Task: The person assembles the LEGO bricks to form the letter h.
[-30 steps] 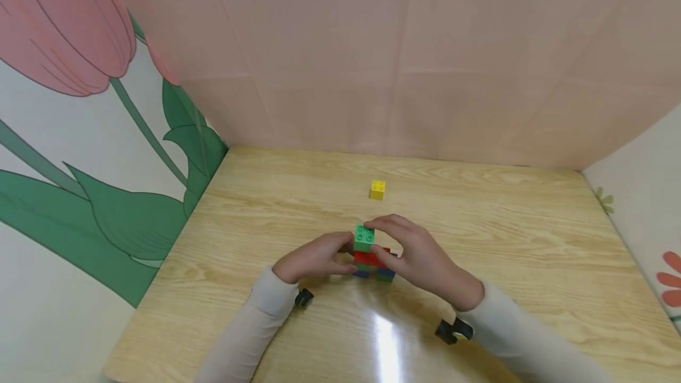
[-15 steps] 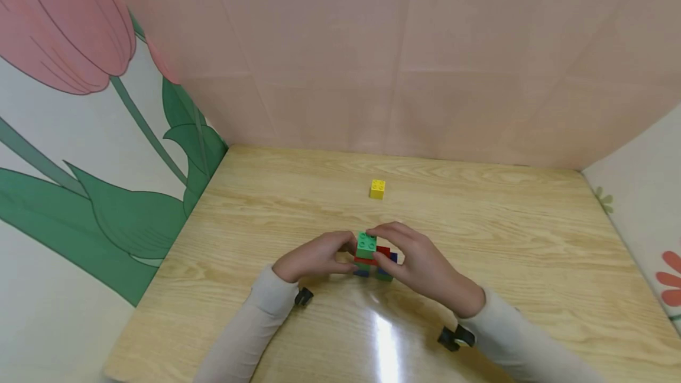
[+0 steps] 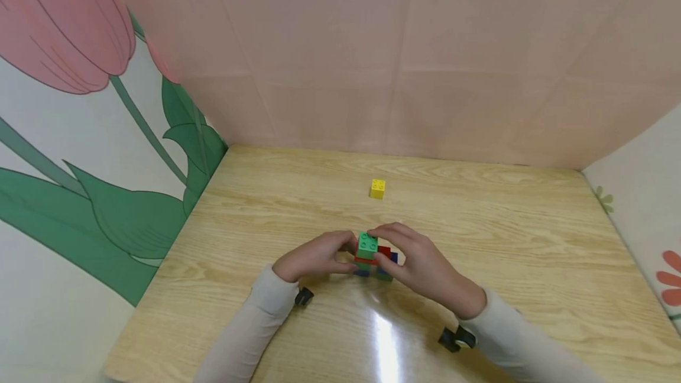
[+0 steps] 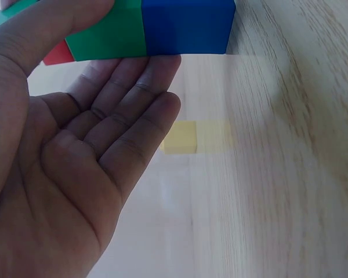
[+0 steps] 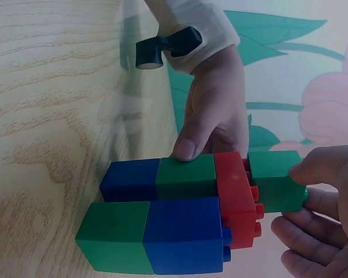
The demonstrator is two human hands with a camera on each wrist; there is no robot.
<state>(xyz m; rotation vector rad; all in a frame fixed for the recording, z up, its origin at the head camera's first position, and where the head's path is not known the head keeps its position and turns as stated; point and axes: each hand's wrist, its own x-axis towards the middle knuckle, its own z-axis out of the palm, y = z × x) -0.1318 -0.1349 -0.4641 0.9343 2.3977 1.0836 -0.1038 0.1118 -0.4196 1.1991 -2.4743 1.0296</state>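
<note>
My right hand [image 3: 420,262] pinches a green brick [image 3: 367,246] between thumb and fingers, at the left end of a red brick [image 5: 235,202]. In the right wrist view the green brick sits over some of the red studs; whether it is pressed fully down I cannot tell. The red brick lies across two columns. One column has a green brick [image 5: 185,176] above a blue brick [image 5: 129,178]; the other has a blue brick [image 5: 182,237] above a green brick [image 5: 113,234]. My left hand [image 3: 319,255] grips the left column, its thumb on that column's green brick.
A yellow brick [image 3: 377,190] lies alone on the wooden table [image 3: 479,211], beyond the stack. A pink back wall [image 3: 404,64] rises at the table's far edge. A tulip-printed wall [image 3: 96,205] borders the left side.
My right hand has brought the green brick down and slightly right at the red brick over the first half second. Since then it has barely moved. The left hand keeps its place.
</note>
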